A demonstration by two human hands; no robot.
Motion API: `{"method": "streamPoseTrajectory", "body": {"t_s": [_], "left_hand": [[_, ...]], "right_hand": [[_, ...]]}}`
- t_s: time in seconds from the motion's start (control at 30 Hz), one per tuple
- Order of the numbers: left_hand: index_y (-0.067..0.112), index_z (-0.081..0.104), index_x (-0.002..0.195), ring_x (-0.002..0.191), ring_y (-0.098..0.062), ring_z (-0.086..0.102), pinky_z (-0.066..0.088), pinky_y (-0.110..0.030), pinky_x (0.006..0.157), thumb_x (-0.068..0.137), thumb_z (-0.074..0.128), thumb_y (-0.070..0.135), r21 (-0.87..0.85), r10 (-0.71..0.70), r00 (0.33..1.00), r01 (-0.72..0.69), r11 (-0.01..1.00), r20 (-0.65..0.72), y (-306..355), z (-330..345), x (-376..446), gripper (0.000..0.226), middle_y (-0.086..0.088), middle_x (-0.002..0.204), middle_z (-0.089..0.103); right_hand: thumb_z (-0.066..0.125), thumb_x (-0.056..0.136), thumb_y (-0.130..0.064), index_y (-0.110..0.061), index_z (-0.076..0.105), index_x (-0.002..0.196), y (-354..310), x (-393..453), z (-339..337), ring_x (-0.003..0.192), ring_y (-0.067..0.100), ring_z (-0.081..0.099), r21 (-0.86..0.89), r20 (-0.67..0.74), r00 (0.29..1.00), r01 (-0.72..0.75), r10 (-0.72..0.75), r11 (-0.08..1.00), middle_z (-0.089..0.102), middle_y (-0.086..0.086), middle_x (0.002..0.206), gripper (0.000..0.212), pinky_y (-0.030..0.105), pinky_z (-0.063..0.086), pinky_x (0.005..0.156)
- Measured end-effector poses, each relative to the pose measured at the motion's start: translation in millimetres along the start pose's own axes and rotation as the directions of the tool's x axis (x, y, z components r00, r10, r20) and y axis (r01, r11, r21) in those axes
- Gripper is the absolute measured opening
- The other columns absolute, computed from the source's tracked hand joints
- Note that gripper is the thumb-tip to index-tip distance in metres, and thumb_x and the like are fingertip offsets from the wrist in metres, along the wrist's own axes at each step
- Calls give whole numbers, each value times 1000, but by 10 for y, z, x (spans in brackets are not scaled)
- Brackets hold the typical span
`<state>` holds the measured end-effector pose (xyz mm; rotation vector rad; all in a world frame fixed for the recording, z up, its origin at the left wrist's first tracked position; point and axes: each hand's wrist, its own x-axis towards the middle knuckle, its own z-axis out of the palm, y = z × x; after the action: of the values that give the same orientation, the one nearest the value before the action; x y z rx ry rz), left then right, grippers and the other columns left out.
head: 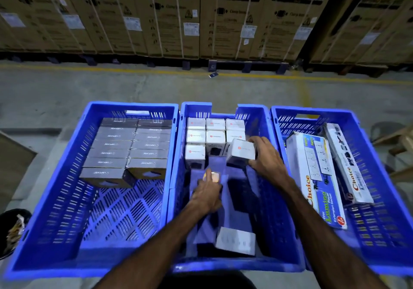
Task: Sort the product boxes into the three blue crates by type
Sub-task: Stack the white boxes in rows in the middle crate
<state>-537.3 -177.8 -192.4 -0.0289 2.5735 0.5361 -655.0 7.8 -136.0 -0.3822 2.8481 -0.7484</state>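
Three blue crates stand side by side. The left crate [93, 264] holds several flat dark grey boxes [125, 150] stacked at its far end. Rows of small white boxes [215, 136] fill the far end of the middle crate [234, 266], and one more white box [235, 240] lies loose near its front wall. My right hand [268, 159] is shut on a tilted white box [242, 151] beside those rows. My left hand [206, 194] reaches into the middle crate with its fingers apart, holding nothing. The right crate [380, 250] contains long white extension-socket boxes [317, 176].
A wall of large cardboard washing-machine cartons [169, 15] on pallets runs across the back, behind a yellow floor line [134, 71]. A dark bin [11, 230] sits at the left edge, and wooden pieces [400, 145] lie at the right.
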Motion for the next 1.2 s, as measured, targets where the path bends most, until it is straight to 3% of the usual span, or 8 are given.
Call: {"method": "streamPoseTrajectory", "body": {"t_s": [0.17, 0.4, 0.53, 0.63, 0.73, 0.9, 1.1, 1.2], "left_hand": [[29, 66, 101, 105, -44, 62, 54, -49, 96, 81, 62, 15, -215, -58, 993, 35, 976, -102, -253, 31, -355, 25, -5, 150, 21], [34, 70, 109, 129, -35, 56, 50, -36, 103, 84, 66, 19, -417, -70, 988, 7, 909, -136, -194, -61, -603, 30, -2, 158, 16], [30, 73, 116, 149, -14, 26, 31, -15, 108, 85, 70, 13, -569, -27, 983, -82, 818, -181, -202, -101, -693, 36, -6, 149, 35], [27, 75, 115, 142, -10, 23, 25, -5, 97, 88, 73, 7, -704, -61, 973, -118, 700, -224, -161, -155, -734, 34, 15, 120, 47], [39, 73, 98, 137, -12, 34, 28, 2, 94, 88, 75, 4, -785, -138, 959, -115, 608, -247, -135, -195, -722, 36, 27, 116, 41], [47, 74, 94, 128, -10, 47, 38, -13, 101, 88, 76, 7, -830, -166, 958, -107, 548, -234, -137, -213, -690, 40, 12, 120, 55], [26, 74, 125, 96, -24, 67, 58, -46, 84, 97, 60, 10, -996, -168, 983, 76, 40, 69, -112, -323, -686, 35, -7, 116, 77], [10, 69, 129, 95, -35, 66, 61, -49, 79, 97, 54, 19, -919, -88, 975, 160, -361, 204, -120, -405, -694, 37, -18, 115, 71]], "right_hand": [[79, 79, -17, -19, 52, 137, -112, 33, 199, 121, 32, 54, 46, 78, 997, 22, -26, 999, 54, 9, 132, 65, 47, 48, 95], [75, 83, -8, -23, 49, 143, -403, 209, 680, 116, 27, 52, 97, 111, 993, 32, -43, 995, 41, 4, 128, 66, 42, 48, 102], [74, 82, -2, -19, 49, 137, -357, 212, 833, 107, 21, 50, 148, 45, 999, 10, -16, 989, 50, 5, 122, 63, 34, 44, 88], [74, 78, -3, -24, 48, 113, -282, 212, 917, 91, 20, 56, 173, 3, 999, -32, 32, 984, 59, 0, 104, 49, 31, 42, 72], [75, 82, -7, -30, 48, 105, -220, 205, 921, 90, 22, 65, 201, -11, 1000, -25, 28, 979, 66, -3, 99, 43, 41, 54, 73], [73, 86, -16, -25, 64, 118, -98, 240, 822, 102, 15, 68, 254, 61, 997, 34, -51, 967, 71, -6, 112, 34, 42, 58, 92], [60, 90, 8, -11, 72, 115, -405, -151, 287, 91, -6, 62, 395, -42, 998, 52, -38, 917, 67, -14, 102, 34, 6, 49, 83], [54, 96, 11, -7, 71, 120, -446, -395, 171, 107, 15, 66, 542, -4, 1000, 28, -31, 840, 71, 1, 117, 35, 36, 54, 101]]}}
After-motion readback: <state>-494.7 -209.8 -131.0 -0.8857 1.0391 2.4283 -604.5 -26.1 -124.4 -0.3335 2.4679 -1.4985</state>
